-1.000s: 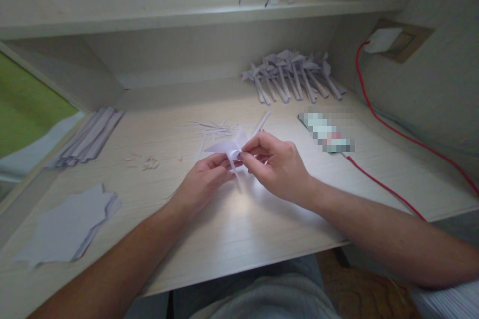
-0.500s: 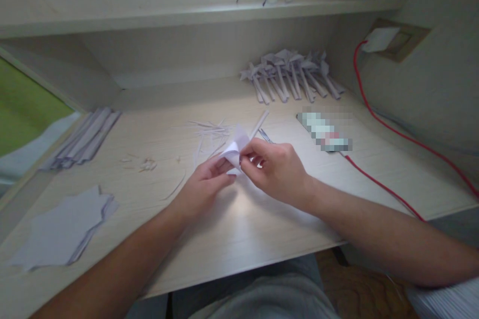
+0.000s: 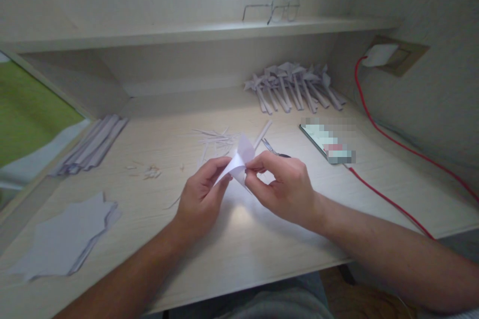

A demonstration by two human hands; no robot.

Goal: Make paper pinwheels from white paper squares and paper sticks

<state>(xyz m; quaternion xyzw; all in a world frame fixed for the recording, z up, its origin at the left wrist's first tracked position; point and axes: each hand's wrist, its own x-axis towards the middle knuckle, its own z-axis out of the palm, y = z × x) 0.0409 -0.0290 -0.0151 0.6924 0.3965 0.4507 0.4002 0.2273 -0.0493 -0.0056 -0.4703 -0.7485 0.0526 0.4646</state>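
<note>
i held the paper [image 3: 239, 162] at mid-frame, just above the desk [image 3: 232, 239], my left hand [image 3: 200, 199] pinching its lower edge and my right hand [image 3: 284, 187] pinching the fold, so the crease stayed tight. scissors [image 3: 275, 150] lay just behind, close for reach.

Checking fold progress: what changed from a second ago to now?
The paper piece, spread out flat between the hands a second ago, now stands folded up into a narrower, upright point. Both the left hand and the right hand kept hold of it throughout. The scissors behind the right hand show more now. The folded paper pile, phone and paper stack stayed put.
</note>
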